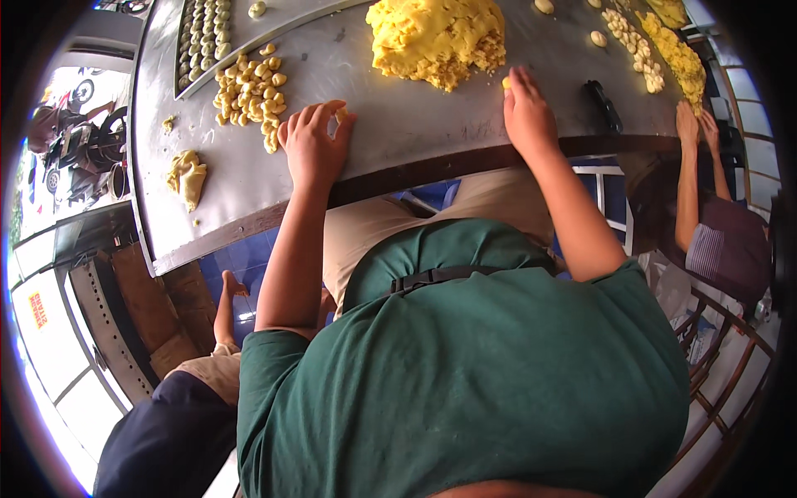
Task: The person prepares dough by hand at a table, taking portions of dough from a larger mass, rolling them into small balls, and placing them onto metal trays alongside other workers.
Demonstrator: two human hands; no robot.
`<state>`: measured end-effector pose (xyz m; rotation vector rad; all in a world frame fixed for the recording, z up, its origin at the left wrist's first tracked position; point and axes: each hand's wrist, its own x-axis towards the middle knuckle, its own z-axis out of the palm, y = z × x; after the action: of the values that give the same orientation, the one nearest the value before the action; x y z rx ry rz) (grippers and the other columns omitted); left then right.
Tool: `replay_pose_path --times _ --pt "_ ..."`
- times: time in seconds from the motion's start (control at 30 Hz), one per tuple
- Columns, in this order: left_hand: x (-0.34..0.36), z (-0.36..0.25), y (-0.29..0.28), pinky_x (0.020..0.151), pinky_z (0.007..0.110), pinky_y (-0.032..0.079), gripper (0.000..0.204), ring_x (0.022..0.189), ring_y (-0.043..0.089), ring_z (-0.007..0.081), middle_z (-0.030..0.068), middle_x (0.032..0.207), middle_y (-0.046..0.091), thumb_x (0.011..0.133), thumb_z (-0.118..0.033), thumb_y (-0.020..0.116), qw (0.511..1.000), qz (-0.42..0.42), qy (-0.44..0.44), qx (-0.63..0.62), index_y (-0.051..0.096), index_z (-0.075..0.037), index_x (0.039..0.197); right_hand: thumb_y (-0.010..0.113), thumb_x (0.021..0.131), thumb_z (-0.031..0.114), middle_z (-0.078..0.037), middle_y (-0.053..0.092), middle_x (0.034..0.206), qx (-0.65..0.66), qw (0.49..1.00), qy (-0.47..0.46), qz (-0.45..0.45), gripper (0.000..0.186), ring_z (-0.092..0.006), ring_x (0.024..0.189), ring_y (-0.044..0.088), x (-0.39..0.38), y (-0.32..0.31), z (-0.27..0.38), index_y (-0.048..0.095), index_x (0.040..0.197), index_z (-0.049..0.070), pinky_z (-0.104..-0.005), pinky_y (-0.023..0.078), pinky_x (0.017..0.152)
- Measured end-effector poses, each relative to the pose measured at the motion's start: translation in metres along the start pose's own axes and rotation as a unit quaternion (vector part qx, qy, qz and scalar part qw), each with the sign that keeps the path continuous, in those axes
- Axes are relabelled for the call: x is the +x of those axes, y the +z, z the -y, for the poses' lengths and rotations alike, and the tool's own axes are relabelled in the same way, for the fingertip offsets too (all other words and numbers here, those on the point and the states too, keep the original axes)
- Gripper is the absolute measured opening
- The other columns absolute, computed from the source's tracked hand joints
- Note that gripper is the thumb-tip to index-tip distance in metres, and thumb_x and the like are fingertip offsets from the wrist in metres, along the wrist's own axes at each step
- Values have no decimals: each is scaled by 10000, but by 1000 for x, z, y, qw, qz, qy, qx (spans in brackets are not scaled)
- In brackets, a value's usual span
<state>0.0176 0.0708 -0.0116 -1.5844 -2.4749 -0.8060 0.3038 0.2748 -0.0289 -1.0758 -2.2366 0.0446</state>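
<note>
My left hand [312, 145] is at the near side of the metal table [415, 124], fingers curled. A small pale dough piece [341, 114] shows between its thumb and forefinger. Just left of it lies a pile of small dough pieces [253, 87]. My right hand [530, 116] rests with its fingers together and a small yellow lump [506, 83] at the fingertips, seemingly pinched there; its underside is hidden. A large crumbly yellow mound [436, 41] sits beyond and between my hands.
A metal tray [184, 50] holds rows of round balls at far left. A larger dough lump [187, 178] lies near the left edge. Right of my right hand is a black tool [602, 106]. Another person's hands [697, 124] work at a yellow strip [677, 58] beside dough pieces [635, 46].
</note>
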Motion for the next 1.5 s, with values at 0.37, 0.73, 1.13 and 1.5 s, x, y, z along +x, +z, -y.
replay_pose_path --times 0.37,0.73,1.13,1.5 --pt "3 0 1 1066 459 385 287 1131 645 259 36 1103 732 906 -336 767 998 -23 56 -26 726 -189 1149 656 938 60 -167 706 1114 2 1000 -18 -14 287 -391 1029 674 20 20 4 583 1216 69 -489 546 887" --pt "-1 2 -3 1047 437 392 235 1154 627 256 31 1141 724 906 -318 757 997 -5 18 -68 723 -169 1084 671 975 132 -141 704 1216 124 991 -11 51 306 -369 1204 641 8 -8 4 667 1278 99 -457 535 978" --pt "-6 -3 -17 1004 404 431 220 1033 675 224 20 1043 758 938 -276 739 998 -51 30 -26 745 -183 1137 720 950 145 -88 689 1315 134 985 -56 98 298 -328 1138 680 11 13 48 729 1243 86 -428 568 955" --pt "3 24 -43 1081 480 410 220 1193 649 235 -11 1129 759 957 -301 709 997 5 77 12 736 -133 817 752 917 140 -122 725 1149 218 971 -52 83 238 -337 1070 688 13 11 45 735 1136 48 -433 569 933"
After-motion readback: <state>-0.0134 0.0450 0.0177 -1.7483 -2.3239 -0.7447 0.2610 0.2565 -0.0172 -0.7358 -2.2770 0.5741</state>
